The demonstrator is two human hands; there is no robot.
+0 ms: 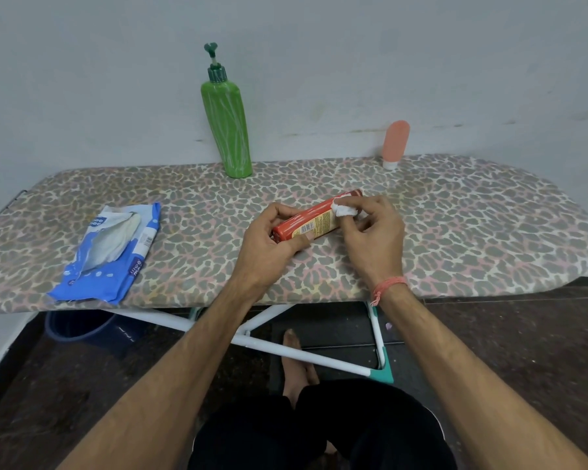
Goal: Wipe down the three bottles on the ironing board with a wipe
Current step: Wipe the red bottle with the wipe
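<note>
My left hand (269, 239) grips the red bottle (314, 218); my right hand (370, 228) pinches the wipe (345, 210). I should rotate the bottle, wiping every side.

The left hand (269, 239) grips the near end of a red bottle (314, 220) held slantwise just over the board (455, 225). The right hand (375, 232) pinches a small white wipe (344, 209) against the bottle's far end. At the back edge stands a green pump bottle (230, 123), upright, and well to its right a pink tube (395, 142) on its white cap. A blue wipe pack (112, 252) lies open on the left. 1 bare foot (294, 361) shows beneath.
</note>
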